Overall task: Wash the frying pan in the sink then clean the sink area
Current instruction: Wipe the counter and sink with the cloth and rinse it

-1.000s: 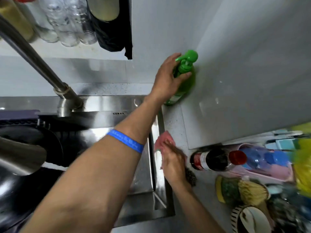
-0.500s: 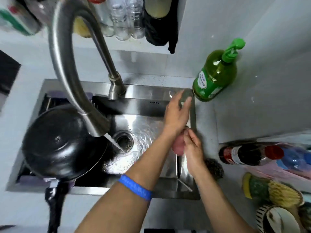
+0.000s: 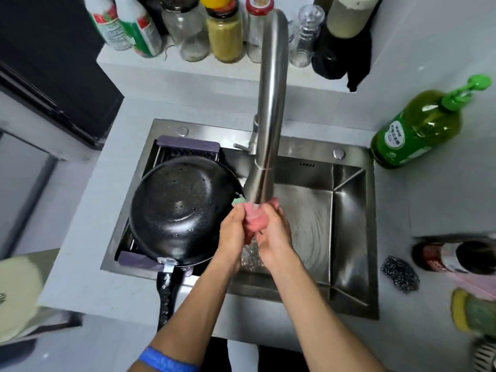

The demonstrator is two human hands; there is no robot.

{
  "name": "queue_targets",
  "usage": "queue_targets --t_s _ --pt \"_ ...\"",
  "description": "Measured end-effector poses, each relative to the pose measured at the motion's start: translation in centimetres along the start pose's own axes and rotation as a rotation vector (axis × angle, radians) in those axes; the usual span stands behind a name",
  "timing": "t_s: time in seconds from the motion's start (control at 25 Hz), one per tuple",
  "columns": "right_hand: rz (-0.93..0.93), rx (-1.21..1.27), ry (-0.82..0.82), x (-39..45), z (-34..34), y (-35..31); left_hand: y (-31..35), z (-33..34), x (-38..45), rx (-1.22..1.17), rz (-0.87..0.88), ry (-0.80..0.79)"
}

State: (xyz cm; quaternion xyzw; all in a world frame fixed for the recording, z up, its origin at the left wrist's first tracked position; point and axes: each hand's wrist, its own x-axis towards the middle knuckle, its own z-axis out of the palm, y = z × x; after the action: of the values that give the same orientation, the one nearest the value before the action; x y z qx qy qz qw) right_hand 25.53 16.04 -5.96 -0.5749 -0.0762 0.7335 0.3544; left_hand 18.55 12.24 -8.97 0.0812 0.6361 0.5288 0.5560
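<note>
- Left hand: fingers curled round a pink cloth, gripping its left side directly under the faucet outlet.
- Right hand: fingers likewise curled round the same cloth from the right; the two hands are pressed together with the cloth bunched between them.
- A small green patch shows at the upper left edge of the cloth, just above the left hand's fingertips; whether it belongs to the cloth cannot be determined.
- Water runs from the faucet onto the cloth and drains below the hands into the sink.
- Frying pan: black, lying just left of the left hand, resting on a rack across the left part of the sink. Its inside faces up and carries water droplets; its handle extends toward the person over the near sink rim.
- Left forearm carries a blue wristband, seen at the bottom edge.
- Green soap bottle: stands on the counter well to the right of and beyond the right hand, at the far right sink corner.
- Steel scourer: lies on the counter right of the right hand, just off the sink rim.
- A dark bottle lies on its side beyond the scourer, at the right edge.
- Jars and bottles stand in a row on the ledge beyond the hands, behind the faucet.
</note>
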Motion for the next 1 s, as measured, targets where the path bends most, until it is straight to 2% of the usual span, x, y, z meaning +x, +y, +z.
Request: queue_targets --t_s 0.08,0.2,0.36,0.48,0.56,0.64,0.72,0.84,0.92,1.0 --pt "0.038 0.019 -0.036 -0.1 0.6 0.4 0.2 -1.5 -0.1 0.073 0.046 0.037" --pt "0.089 0.163 -0.138 0.0 1.1 1.0 0.0 -3.1 -0.6 0.25 0.135 -0.016" --pt "0.098 0.272 -0.076 1.1 1.1 0.7 1.2 -2.7 0.3 0.358 0.168 -0.123" --pt "0.065 0.25 -0.075 1.6 1.5 0.9 2.2 -3.0 0.3 0.441 0.225 -0.091" --pt "0.105 0.259 -0.057 1.6 1.8 1.2 1.5 -4.9 -1.2 0.508 0.312 0.043" --pt "0.145 0.274 -0.042 1.6 1.8 1.6 0.5 -8.3 -3.4 0.539 0.405 0.246" --pt "0.209 0.324 -0.062 1.9 1.5 2.1 -0.4 -12.1 -4.9 0.653 0.426 0.396" --pt "0.377 0.379 -0.252 2.0 0.7 2.3 -2.1 -14.9 -6.2 0.926 0.257 0.604" --pt "0.425 0.408 -0.345 2.0 0.6 2.2 -2.9 -15.3 -6.4 0.834 0.101 0.669" --pt "0.347 0.314 -0.318 2.6 0.3 2.0 -3.5 -15.7 -6.2 0.602 0.021 0.632"
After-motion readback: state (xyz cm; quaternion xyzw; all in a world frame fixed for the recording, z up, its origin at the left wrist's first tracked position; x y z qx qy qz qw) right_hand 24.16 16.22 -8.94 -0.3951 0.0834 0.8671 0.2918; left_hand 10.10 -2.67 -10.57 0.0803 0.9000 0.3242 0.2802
